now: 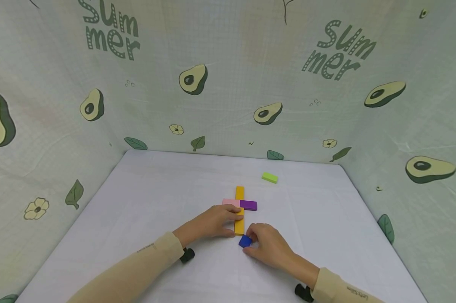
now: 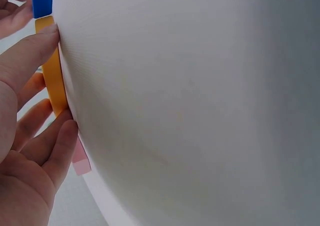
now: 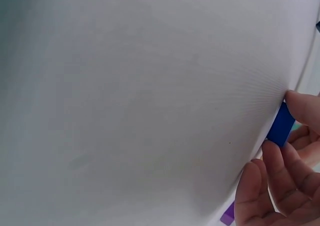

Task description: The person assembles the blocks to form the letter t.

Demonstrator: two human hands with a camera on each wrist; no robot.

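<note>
A blue block [image 1: 245,241] lies at the near end of the arrangement, turned at an angle. My right hand [image 1: 269,245] pinches it between thumb and fingers, as the right wrist view also shows. With my left hand [image 1: 217,221] I hold the near yellow block [image 1: 239,228], thumb by its near end and fingertips farther up it. Beyond that, a pink block [image 1: 231,202] and a purple block [image 1: 248,205] form a crossbar, the pink one partly behind my left fingers. Another yellow block [image 1: 239,192] extends away from the crossbar.
A lime green block [image 1: 270,177] lies apart, toward the back right of the white-covered table [image 1: 167,181]. Hanging cloth [image 1: 228,50] printed with avocados and leaves encloses the back and sides. Dark wrist devices [image 1: 187,255] sit below both cuffs.
</note>
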